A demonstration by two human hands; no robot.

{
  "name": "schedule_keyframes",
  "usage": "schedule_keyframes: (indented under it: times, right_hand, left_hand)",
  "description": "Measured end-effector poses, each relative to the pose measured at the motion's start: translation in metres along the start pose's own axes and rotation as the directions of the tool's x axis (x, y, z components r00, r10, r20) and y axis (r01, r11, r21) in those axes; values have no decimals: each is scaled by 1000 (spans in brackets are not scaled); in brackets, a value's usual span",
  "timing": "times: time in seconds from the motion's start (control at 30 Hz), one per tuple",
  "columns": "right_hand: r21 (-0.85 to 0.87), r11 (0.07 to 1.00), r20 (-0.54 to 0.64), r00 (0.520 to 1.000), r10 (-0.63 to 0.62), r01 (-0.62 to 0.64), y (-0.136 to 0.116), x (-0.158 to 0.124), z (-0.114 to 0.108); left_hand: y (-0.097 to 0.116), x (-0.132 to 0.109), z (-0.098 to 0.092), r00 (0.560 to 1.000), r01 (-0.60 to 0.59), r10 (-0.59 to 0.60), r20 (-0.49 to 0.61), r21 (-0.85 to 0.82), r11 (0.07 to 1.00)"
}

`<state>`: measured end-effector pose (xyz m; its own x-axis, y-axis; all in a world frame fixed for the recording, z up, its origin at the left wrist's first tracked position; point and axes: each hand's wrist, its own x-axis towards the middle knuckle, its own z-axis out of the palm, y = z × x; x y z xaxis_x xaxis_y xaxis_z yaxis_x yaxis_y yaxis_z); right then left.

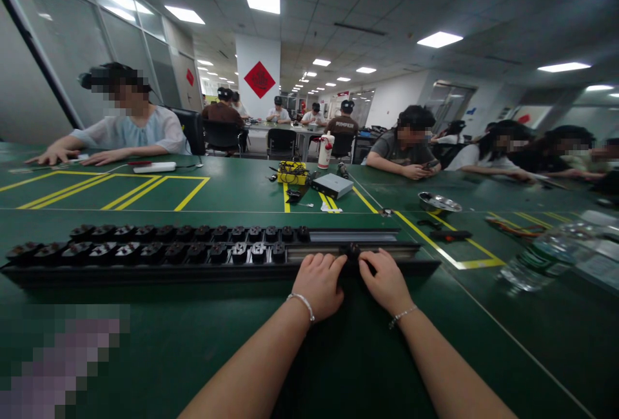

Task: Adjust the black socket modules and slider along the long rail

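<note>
A long black metal rail [145,274] lies across the table before me, with two channels. Several small black plug adapters [239,251] with metal pins sit in rows along its left and middle parts. Toward the right end, one black plug adapter [353,250] is between my two hands at the front channel. My left hand [320,280] has its fingers curled against the left side of that adapter. My right hand [385,277] grips its right side with thumb and forefinger. The fingertips partly hide the adapter.
On the green table [232,354] stand a yellow box of cables [293,173], a grey box [332,185] and a metal bowl [439,202]. A clear water bottle [546,261] lies to the right. Other people sit across the table, including one person at left [140,132].
</note>
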<state>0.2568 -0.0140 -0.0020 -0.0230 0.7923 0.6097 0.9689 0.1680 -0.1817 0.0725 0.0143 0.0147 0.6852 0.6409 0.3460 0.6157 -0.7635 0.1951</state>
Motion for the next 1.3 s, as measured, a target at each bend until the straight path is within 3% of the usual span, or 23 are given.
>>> schedule_keyframes:
  times: [1.3]
  right_hand:
    - [-96, 994, -36, 998, 45, -48, 0, 1, 3]
  left_hand:
    - [-2, -1, 1, 1000, -10, 10, -12, -6, 1000]
